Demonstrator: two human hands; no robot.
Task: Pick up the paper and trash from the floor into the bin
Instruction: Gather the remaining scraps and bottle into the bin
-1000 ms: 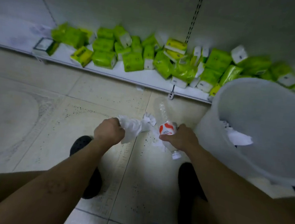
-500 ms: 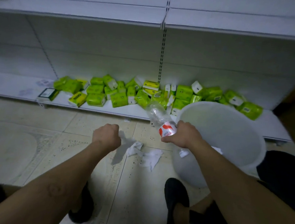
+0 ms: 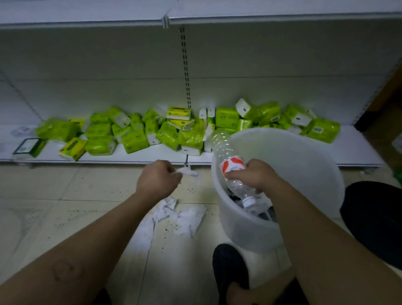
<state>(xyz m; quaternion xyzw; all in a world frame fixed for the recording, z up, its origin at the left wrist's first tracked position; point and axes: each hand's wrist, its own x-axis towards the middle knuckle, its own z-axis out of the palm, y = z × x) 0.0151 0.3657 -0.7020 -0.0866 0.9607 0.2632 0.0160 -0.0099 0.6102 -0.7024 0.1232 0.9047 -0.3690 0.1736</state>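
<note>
Green packs [image 3: 133,139] behind, bin [image 3: 244,230] (white) beside crumpled paper [image 3: 187,220]; shoe [image 3: 228,262] near

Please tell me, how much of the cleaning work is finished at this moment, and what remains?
Done: some trash already lies at the bottom of the white bin. In hand: the right hand holds a clear plastic bottle cap-down over the bin, and the left hand pinches a small crumpled paper. Left: several white paper pieces lie on the floor beside the bin.

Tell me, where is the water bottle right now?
In the head view, right of centre: the right hand holds the bottle tilted, cap down, over the white bin.
</note>
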